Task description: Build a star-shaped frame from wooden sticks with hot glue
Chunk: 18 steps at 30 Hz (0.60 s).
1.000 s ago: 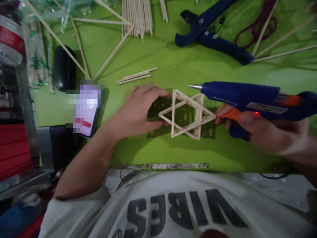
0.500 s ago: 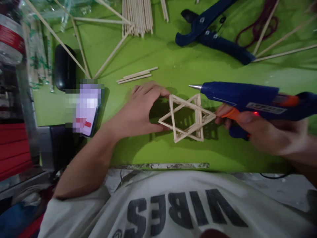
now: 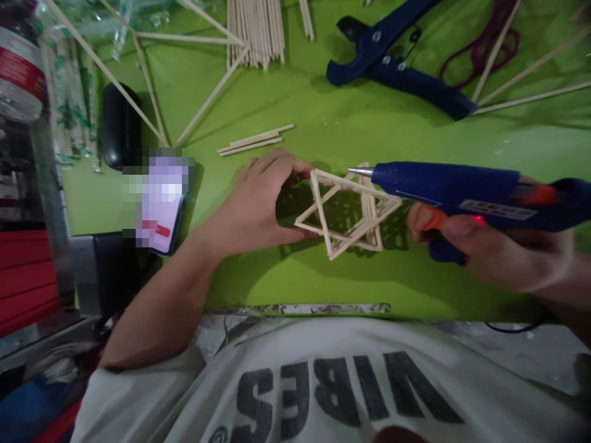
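Observation:
A six-pointed star frame of thin wooden sticks (image 3: 325, 215) stands in layers over the green table. At its left side, my left hand (image 3: 268, 200) grips it between the thumb and fingers, with the palm curved away from the sticks. My right hand (image 3: 466, 237) is wrapped around the handle of a blue glue gun (image 3: 447, 184), fingers at the orange trigger. A small red light glows on the gun. Its metal nozzle points left, over the far right corner of the star; whether it touches the sticks I cannot tell.
Short sticks (image 3: 256, 140) lie beyond my left hand, and a stick bundle (image 3: 256, 31) farther back. Blue cutters (image 3: 401, 67) and scissors (image 3: 489, 58) lie at the back right. A phone (image 3: 161, 203), black case (image 3: 120, 126) and larger stick frame (image 3: 210, 98) occupy the left.
The star has tilted and turned slightly in my left hand, its right point moving up. The glue gun has shifted down a little and left, and my right fingers have come away from the star's right point.

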Available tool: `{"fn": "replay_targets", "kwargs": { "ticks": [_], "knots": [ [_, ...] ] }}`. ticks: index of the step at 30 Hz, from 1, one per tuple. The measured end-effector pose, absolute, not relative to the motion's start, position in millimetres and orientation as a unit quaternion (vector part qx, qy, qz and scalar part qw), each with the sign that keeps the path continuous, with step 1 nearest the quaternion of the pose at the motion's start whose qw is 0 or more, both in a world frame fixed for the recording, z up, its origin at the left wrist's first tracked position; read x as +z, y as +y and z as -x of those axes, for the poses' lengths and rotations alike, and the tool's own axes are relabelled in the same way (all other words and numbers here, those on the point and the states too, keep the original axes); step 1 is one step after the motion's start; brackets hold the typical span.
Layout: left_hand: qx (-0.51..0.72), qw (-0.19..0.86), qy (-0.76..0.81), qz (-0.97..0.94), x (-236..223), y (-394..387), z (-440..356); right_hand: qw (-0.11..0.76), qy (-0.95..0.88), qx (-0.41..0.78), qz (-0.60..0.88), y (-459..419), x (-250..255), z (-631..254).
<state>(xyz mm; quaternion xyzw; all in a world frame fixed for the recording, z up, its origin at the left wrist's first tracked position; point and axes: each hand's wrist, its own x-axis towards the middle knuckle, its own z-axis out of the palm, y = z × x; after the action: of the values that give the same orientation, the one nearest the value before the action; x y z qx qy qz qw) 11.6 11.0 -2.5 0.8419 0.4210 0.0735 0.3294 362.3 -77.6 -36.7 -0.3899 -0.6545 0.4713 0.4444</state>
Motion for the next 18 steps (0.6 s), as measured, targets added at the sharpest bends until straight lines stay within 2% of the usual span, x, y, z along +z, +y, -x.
{"fn": "replay_targets", "kwargs": {
  "ticks": [8, 12, 16, 18],
  "knots": [
    [0.097, 0.335, 0.416, -0.840, -3, 10, -12, 0.419, -0.659, 0.510, 0.361, -75, -34, -364],
    [0.090, 0.332, 0.418, -0.841, -2, 10, -12, 0.416, -0.660, 0.499, 0.377, -79, -39, -362],
    [0.088, 0.331, 0.424, -0.838, -4, 10, -12, 0.451, -0.655, 0.468, 0.385, -88, -49, -364],
    [0.084, 0.326, 0.428, -0.838, -5, 10, -11, 0.438, -0.653, 0.466, 0.406, -90, -50, -366]
  ]
}}
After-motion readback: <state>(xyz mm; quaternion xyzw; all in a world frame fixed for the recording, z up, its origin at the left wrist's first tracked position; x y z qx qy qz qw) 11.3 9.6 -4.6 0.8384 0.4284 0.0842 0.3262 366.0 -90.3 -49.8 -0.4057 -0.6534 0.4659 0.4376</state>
